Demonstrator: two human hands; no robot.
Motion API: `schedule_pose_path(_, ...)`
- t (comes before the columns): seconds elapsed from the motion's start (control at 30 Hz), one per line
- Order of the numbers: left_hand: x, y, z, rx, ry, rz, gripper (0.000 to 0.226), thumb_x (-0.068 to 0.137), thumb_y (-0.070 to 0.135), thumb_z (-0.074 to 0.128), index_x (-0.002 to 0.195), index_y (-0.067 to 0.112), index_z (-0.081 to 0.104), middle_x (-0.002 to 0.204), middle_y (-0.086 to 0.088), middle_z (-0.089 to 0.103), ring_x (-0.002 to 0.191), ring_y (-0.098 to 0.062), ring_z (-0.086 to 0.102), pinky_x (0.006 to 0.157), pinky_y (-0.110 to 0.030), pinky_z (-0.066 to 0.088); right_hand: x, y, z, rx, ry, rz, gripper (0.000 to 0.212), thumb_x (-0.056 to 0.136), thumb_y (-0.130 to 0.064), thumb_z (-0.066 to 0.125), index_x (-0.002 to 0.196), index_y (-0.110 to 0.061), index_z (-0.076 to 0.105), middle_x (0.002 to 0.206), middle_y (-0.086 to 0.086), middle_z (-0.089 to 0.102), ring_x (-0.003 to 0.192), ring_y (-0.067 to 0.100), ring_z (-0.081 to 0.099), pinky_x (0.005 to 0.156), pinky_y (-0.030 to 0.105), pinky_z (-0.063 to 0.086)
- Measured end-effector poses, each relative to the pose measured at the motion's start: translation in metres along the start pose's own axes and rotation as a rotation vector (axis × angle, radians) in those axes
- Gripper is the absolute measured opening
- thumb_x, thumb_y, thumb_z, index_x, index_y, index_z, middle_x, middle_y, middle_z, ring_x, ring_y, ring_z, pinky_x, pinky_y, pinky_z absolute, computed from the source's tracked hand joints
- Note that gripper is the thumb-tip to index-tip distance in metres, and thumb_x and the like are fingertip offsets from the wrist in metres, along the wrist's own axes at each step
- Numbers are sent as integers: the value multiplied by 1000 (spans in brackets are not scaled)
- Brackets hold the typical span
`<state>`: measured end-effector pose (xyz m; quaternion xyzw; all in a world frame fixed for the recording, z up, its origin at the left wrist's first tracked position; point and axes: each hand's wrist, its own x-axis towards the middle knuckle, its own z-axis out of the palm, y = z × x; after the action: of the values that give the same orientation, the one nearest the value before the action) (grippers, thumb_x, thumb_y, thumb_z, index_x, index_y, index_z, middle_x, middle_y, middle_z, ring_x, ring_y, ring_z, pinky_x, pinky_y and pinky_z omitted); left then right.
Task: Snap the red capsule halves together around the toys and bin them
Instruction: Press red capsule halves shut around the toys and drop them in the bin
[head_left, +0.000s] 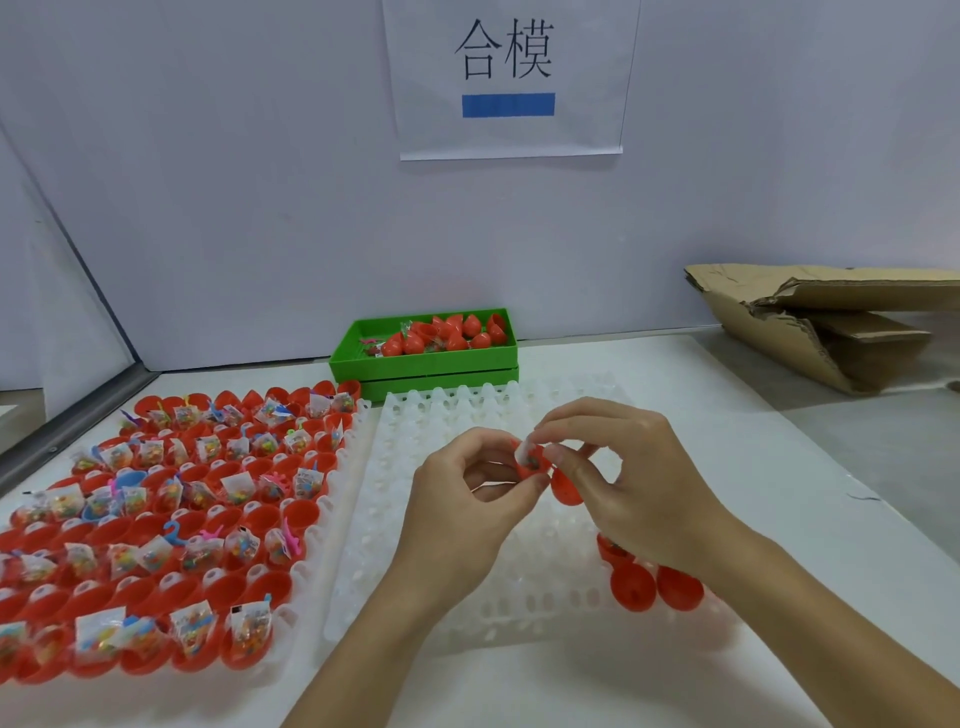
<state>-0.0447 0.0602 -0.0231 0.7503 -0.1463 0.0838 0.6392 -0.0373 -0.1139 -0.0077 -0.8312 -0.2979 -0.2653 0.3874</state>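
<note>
My left hand (467, 499) pinches a red capsule half (532, 467) with a small bagged toy (525, 451) sticking out of it. My right hand (618, 478) holds a second red capsule half (567, 488) against it, fingertips on the toy bag. Both hands hover over a white moulded tray (467, 571). Two red halves (631, 587) sit in that tray under my right wrist. A green bin (423, 371) at the back holds several closed red capsules (452, 332).
A second tray (156, 519) on the left is filled with several red halves, many holding bagged toys. Torn cardboard (831, 322) lies at the back right. A paper sign (509, 78) hangs on the wall behind.
</note>
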Motion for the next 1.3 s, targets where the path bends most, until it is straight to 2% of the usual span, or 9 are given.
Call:
schedule_pose_path(0.3, 0, -1, 0, 3, -9, 5, 17, 83, 10, 78, 95, 19, 71, 87, 6, 74, 84, -9, 73, 73, -14, 55, -2, 2, 2, -63, 1, -62, 23, 89, -1, 69, 95, -22, 77, 95, -13, 68, 92, 6, 64, 75, 21, 54)
schedule_pose_path(0.53, -1, -1, 0, 0, -30, 16, 18, 83, 8, 78, 95, 20, 71, 88, 4, 75, 86, -12, 73, 75, -18, 56, -3, 3, 4, -57, -12, -55, 19, 92, -6, 67, 96, -23, 76, 95, -13, 67, 92, 8, 63, 74, 24, 54)
schedule_pose_path(0.7, -1, -1, 0, 6, -33, 17, 18, 82, 7, 78, 93, 20, 71, 87, 4, 75, 85, -12, 73, 76, -18, 56, -2, 2, 2, -92, -23, -28, 12, 89, -15, 70, 91, -26, 75, 93, -16, 65, 91, 7, 62, 72, 17, 52)
schedule_pose_path(0.83, -2, 0, 0, 12, -34, 22, 17, 82, 10, 79, 93, 20, 71, 87, 4, 74, 85, -13, 73, 77, -22, 58, -2, 4, -2, -92, -61, 0, 4, 87, -22, 72, 88, -25, 72, 93, -17, 62, 92, 10, 59, 71, 21, 52)
schedule_pose_path(0.97, -2, 0, 0, 18, -32, 28, 16, 82, 12, 79, 94, 18, 71, 87, 4, 74, 85, -13, 73, 79, -25, 59, -3, 4, -3, -49, -115, 9, 11, 85, -18, 72, 89, -28, 72, 94, -17, 60, 93, 11, 60, 72, 16, 49)
schedule_pose_path(1.17, -2, 0, 1, 41, -50, 48, 14, 83, 10, 78, 94, 17, 71, 87, 4, 75, 86, -12, 73, 78, -23, 58, -3, 4, -2, -60, -100, -1, 12, 86, -17, 71, 91, -29, 69, 93, -22, 62, 94, 9, 60, 73, 20, 52)
schedule_pose_path(1.3, -2, 0, 1, 51, -55, 41, 19, 82, 7, 77, 95, 19, 71, 88, 4, 75, 86, -12, 73, 79, -23, 58, -3, 3, 1, -76, -56, 19, 14, 89, -21, 71, 100, -30, 69, 92, -24, 65, 93, 2, 60, 75, 12, 50)
